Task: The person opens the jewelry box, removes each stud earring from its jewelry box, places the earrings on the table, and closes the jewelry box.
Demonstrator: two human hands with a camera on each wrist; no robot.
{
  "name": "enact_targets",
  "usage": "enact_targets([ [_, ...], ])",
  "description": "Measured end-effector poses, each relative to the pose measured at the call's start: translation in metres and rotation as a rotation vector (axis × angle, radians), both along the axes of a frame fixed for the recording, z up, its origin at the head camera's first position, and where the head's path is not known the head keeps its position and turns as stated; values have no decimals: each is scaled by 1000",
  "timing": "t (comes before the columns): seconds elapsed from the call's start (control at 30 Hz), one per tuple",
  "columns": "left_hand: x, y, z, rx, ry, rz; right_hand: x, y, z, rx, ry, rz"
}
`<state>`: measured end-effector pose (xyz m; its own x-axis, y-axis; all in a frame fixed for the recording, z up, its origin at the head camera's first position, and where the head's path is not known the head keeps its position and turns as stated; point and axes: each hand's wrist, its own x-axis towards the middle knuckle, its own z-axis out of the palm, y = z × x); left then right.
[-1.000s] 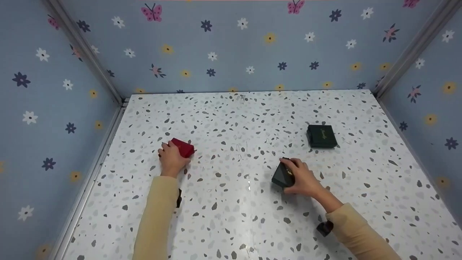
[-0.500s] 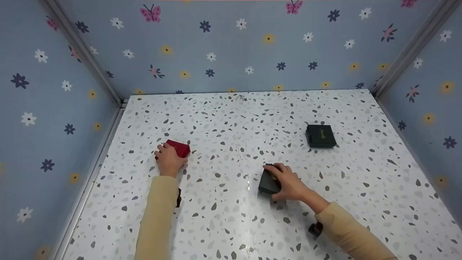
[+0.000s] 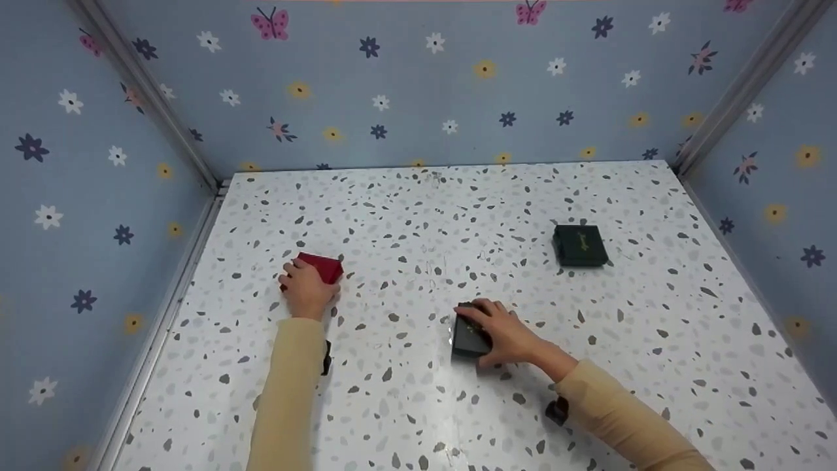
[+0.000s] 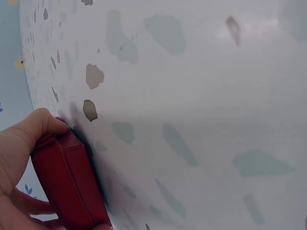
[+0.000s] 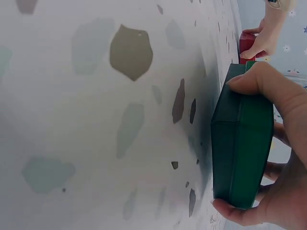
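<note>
On the left of the table, my left hand [image 3: 306,291] grips a small red jewelry-style box [image 3: 325,267] between thumb and fingers. Its side and a lid seam show in the left wrist view, where the red box [image 4: 72,179] is close to the speckled surface. My right hand [image 3: 511,337] holds a dark green box [image 3: 469,339] of similar kind near the middle. Gold marking on its top is partly covered by the fingers. The right wrist view shows the thumb on one end of the green box [image 5: 244,143] and a finger on the opposite end.
Another dark green box [image 3: 580,246] with gold lettering lies shut at the back right of the white speckled table [image 3: 405,216]. Blue flowered panels [image 3: 405,78] enclose the back and both sides. Black straps with small devices sit at both wrists.
My right hand has moved left with the green box, turning it slightly. The left hand shifted the red box slightly left and turned it. The far green box stayed put.
</note>
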<state>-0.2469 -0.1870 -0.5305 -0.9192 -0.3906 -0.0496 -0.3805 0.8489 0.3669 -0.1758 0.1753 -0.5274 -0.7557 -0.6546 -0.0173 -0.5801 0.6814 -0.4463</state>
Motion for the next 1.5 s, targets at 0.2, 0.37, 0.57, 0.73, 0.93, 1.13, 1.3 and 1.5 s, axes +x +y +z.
enact_targets([
  [0.2, 1, 1, -1, -1, 3, 15, -2, -5, -1, 5, -10, 43],
  [0.37, 1, 2, -1, -10, -6, 18, -2, -8, -3, 9, -24, 79],
  [0.57, 1, 2, 1, -46, -22, 22, -2, -11, -4, 29, -34, 125],
  [0.73, 0, 2, 1, -65, -58, 27, -4, -11, -5, 32, -26, 145],
  [0.93, -1, 2, 2, -67, -89, 15, -5, -10, -6, 24, -24, 162],
  [1.13, 0, 5, 8, -79, -109, -13, -6, -11, -6, 14, -20, 172],
  [1.3, 3, 11, 13, -101, -37, -56, -7, -11, -6, 13, -42, 161],
  [1.5, 5, 19, 19, -75, 45, -145, -5, -10, -6, 7, -47, 157],
])
